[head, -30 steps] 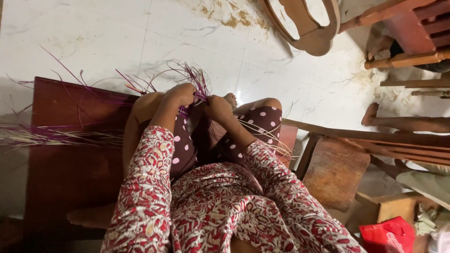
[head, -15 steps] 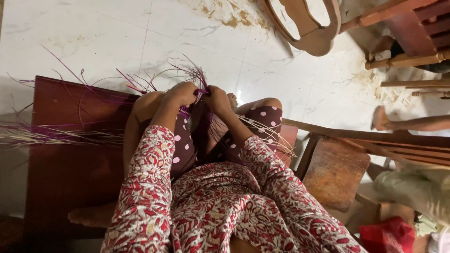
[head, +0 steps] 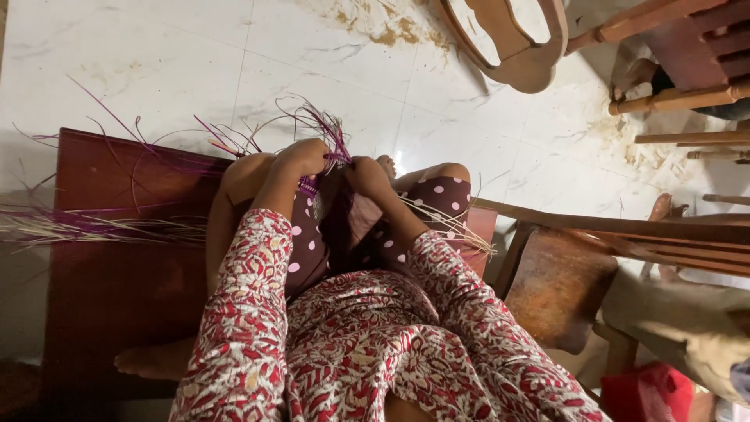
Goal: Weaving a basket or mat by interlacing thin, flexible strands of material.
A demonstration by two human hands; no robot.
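I sit on a low dark red wooden bench (head: 117,281) with my knees drawn up. Both hands are raised in front of my knees on a piece of weaving made of purple and straw-coloured strips (head: 324,137). My left hand (head: 301,156) pinches the purple strands that fan upward. My right hand (head: 367,176) grips the same woven piece just beside it, the two hands almost touching. The body of the weaving lies between my legs and is mostly hidden by my forearms.
A bundle of loose pale and purple strips (head: 94,227) lies across the bench to the left. A wooden chair (head: 570,273) stands at my right, more chair parts (head: 508,47) at the top. A person's sleeve (head: 687,328) shows at the lower right, above a red bag (head: 648,395).
My hands have shifted slightly on the weaving. At the right, a person's foot has left view and a sleeve has come in at the lower right.
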